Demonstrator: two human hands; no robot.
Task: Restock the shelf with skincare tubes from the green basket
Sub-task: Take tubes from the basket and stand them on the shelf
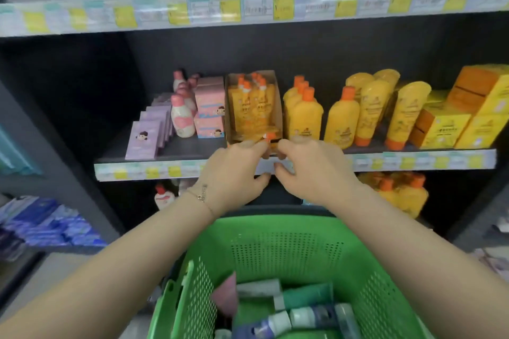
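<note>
While both arms reach forward over the green basket (275, 221), the hands meet at the front edge of the middle shelf (179, 147), just in front of an open cardboard box (277, 107) of yellow pouches with orange caps. One pouch (249, 138) lies flat across the front of that box, its orange cap pointing right. The left hand (234, 173) has its fingers curled over this pouch near the cap, with the thumb tucked under at the shelf's price strip. The right hand (314, 173) is curled the same way just beside it, fingertips almost touching the left's; whether it grips the pouch or only the box's front edge I cannot tell. A thin bracelet (201, 197) sits on the left wrist.

The skincare tubes (305, 296) are in the bottom of the basket, near and below the hands: a green one, a blue and white one nearer, and a pink one to the left.

On the shelf, purple boxes (143, 140), pink bottles (181, 115) and pink boxes (210, 107) stand left of the cardboard box. Yellow bottles (303, 115), yellow tubes standing on their orange caps (371, 110) and yellow and orange boxes (468, 107) stand to its right. More tubes line the shelf above, blurred.
</note>
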